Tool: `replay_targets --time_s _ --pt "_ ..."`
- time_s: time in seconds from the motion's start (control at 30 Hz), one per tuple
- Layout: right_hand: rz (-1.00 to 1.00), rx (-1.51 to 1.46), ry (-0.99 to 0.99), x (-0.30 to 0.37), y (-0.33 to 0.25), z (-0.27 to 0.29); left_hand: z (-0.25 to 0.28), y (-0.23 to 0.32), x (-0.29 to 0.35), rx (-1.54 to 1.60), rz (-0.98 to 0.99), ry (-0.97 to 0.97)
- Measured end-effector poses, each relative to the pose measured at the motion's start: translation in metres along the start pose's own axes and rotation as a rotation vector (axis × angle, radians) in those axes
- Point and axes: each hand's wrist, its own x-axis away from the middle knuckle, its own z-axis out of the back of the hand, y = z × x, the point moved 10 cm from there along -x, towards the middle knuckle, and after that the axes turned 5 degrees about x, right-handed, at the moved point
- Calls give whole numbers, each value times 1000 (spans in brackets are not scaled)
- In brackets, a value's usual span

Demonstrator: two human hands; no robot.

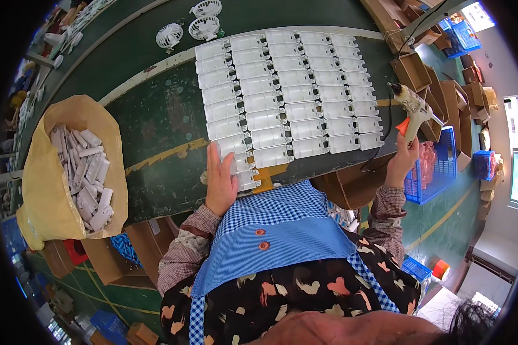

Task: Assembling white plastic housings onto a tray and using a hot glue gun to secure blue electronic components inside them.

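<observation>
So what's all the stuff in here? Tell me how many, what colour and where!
Plastic casings: over thirty, white, in columns on the table
Table: one, dark green, in front of the person
Small fans: three, white, beyond the casings
Glue gun: one, pale with orange trigger, in the right hand
Sack: one, yellowish, left
Loose parts: many, whitish, inside the sack
Cardboard boxes: several, brown, around the table
Basket: one, blue, right, with pink things inside
Apron: one, blue, on the person
Left hand: one, bare, on the casings' near-left corner
Right hand: one, bare, around the glue gun
</observation>
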Motion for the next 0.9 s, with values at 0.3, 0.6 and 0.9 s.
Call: replay_targets --time_s 0.3,0.6,0.9 --pt "-1 27 -6 -1 4 0 20 10 23 -18 -74 72" --pt "2 6 -28 -1 4 -4 10 22 41 -90 -185 67" --pt "-4 -48 -15 -3 6 -2 69 20 48 -105 -64 222"
